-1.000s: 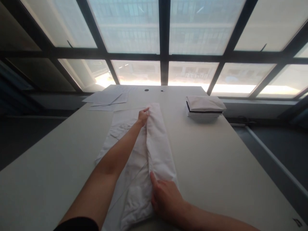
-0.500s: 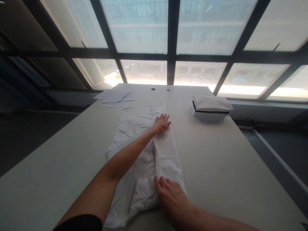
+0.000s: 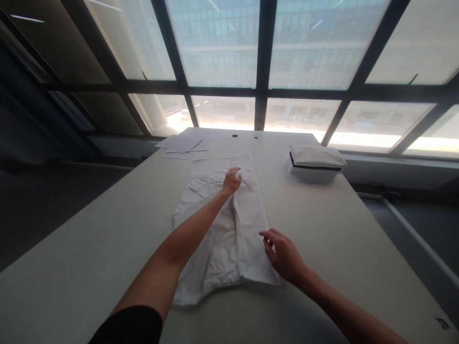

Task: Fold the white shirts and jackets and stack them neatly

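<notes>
The white cloth garment (image 3: 251, 258) lies flat on the pale, smooth counter (image 3: 118, 258), its long axis running away from the person, with a long folded strip along its right side. Every place here reads from that garment.

The left hand (image 3: 232, 181) is over its far part, near the inner edge of the strip, with the forearm slanting across the garment's left portion. The fingers of this hand are loosely bent; whether they pinch any cloth I cannot tell. The right hand (image 3: 285, 255) is at the garment's right edge, toward its near end, coming in from the right. Its fingers are open, with a gap between thumb and forefinger, and their tips reach over the edge of the strip; whether they touch it is unclear.

So the strip runs lengthwise from beneath the left hand down past the right fingertips. The right hand is nearer the garment's near right corner, the left hand nearer its far end. Wrinkles gather in the middle, left of the strip.

Beyond the garment's far left corner lie loose white paper sheets (image 3: 184, 143). Well to the right of its far part sits a folded off-white cloth stack with a black band (image 3: 317, 156).
</notes>
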A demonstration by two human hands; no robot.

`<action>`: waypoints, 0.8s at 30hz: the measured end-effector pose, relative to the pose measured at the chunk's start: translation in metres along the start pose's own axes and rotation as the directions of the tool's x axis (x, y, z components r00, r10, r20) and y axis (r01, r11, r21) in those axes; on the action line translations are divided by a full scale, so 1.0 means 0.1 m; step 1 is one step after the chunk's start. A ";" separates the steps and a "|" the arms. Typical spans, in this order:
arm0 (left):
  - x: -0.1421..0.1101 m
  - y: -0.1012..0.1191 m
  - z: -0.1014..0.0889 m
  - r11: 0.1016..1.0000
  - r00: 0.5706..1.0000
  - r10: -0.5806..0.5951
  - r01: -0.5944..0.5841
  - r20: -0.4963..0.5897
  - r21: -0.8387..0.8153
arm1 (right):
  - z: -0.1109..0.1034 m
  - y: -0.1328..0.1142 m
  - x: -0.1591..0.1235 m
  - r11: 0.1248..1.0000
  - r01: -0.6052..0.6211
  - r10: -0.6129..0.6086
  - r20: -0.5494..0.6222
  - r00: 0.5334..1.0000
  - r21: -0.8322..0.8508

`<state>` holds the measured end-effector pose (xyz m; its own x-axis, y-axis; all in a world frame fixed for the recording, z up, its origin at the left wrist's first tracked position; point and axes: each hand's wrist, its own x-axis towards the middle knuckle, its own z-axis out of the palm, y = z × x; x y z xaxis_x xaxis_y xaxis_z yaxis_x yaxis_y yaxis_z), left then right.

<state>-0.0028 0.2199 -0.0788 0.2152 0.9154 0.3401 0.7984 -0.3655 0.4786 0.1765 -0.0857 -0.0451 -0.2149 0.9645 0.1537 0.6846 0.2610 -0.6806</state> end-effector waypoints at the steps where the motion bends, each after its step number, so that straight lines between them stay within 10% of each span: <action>1: -0.07 -0.04 -0.05 1.000 0.999 -0.029 0.029 -0.035 -0.004 | 0.00 0.12 0.02 0.999 -0.035 0.036 -0.046 0.998 0.008; 11: -1.00 -0.13 -0.28 0.992 1.000 -0.004 0.007 0.025 -0.127 | 0.08 0.39 -0.02 0.998 -0.065 0.066 -0.119 0.991 0.012; 18: -1.23 0.06 -0.25 0.968 0.999 0.043 -0.033 0.034 -0.250 | -0.05 0.16 -0.55 0.961 0.261 -0.248 0.136 0.959 -0.093; 24: -1.33 0.15 -0.22 0.961 0.994 0.090 -0.102 -0.058 -0.256 | 0.06 0.35 -0.79 0.880 0.411 -0.400 0.094 0.912 -0.238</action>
<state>-0.0321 0.0886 -0.0987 0.2532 0.8675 0.4281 0.6018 -0.4877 0.6325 0.2133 -0.1528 -0.0859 -0.5351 0.7710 0.3453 0.6802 0.6356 -0.3651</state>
